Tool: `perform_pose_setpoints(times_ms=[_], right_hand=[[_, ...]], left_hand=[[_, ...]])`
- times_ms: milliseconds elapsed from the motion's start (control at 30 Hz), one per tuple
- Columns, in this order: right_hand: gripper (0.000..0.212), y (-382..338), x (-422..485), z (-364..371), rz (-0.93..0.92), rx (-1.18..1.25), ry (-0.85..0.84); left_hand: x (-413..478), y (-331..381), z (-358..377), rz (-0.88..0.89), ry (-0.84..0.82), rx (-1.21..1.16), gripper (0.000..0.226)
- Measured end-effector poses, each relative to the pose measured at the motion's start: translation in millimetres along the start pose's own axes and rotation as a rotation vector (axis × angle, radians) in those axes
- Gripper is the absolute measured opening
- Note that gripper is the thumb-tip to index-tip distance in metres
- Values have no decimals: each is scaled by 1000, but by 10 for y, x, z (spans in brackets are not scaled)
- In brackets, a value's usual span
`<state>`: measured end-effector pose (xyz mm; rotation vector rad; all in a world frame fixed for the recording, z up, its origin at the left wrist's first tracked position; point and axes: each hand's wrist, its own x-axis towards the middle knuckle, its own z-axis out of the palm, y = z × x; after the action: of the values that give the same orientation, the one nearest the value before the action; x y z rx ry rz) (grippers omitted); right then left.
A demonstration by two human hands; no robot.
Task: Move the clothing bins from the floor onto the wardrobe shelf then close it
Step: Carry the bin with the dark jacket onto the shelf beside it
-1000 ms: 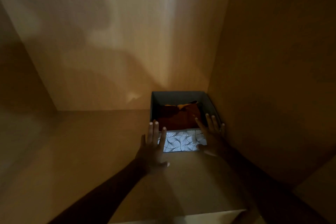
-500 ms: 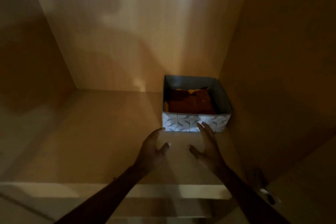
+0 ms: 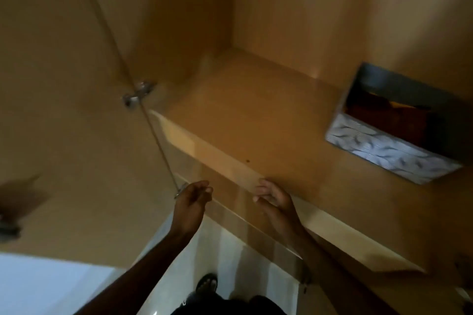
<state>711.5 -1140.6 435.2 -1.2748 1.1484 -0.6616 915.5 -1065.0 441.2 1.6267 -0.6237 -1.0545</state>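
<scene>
Brown laminate wardrobe, one bin shelved, both hands empty.

Warm brown board lines the whole wardrobe (image 3: 294, 7), and its broad shelf (image 3: 256, 120) is bare apart from one clothing bin (image 3: 399, 135), which sits at the far right against the side wall, well apart from both hands, with dark folded clothes showing inside its leaf-patterned front. The open door (image 3: 64, 110) stands at the left on metal hinges (image 3: 139, 92), so closing is judged not yet done; whether more bins wait on the floor cannot be told. Pale floor (image 3: 230, 263) shows below, near a sandalled foot (image 3: 207, 282); the light is dim. The left hand (image 3: 192, 197) hangs loosely curled just below the shelf's near edge, gripping nothing, and the right hand (image 3: 273, 198), fingers half bent, is at that edge, also holding nothing.
</scene>
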Motion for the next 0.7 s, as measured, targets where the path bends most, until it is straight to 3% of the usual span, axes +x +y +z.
perform_pose_setpoints(times_ms=[333, 700], right_hand=[[59, 232, -173, 820, 26, -246, -608], [56, 579, -1662, 2349, 9, -500, -1270]], left_hand=[[-1424, -784, -678, -152, 612, -148, 18], [-3656, -1668, -1176, -265, 1209, -307, 16]])
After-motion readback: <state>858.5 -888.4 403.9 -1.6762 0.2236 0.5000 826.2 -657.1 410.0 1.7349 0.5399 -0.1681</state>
